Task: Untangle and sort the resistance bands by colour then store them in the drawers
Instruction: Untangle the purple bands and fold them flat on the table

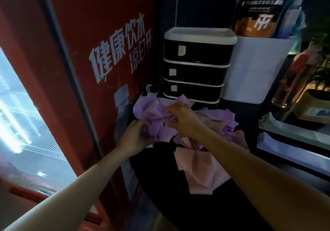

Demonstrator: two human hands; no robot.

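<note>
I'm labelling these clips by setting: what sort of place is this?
Probably a gym or shop counter corner: a red drinks fridge with a glass door, a supplement pouch on display, and a small drawer unit behind tangled resistance bands.

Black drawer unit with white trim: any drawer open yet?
All shut. The black drawer unit with white trim shows its three visible fronts flush, none pulled out. Both hands are on the purple bands in front.

A crumpled heap of purple resistance bands (153,116) lies on the dark surface, touching the foot of the drawers (196,66) at its twelve o'clock. Flat pink bands (198,170) lie at the heap's five o'clock. The three dark drawers are closed.
</note>
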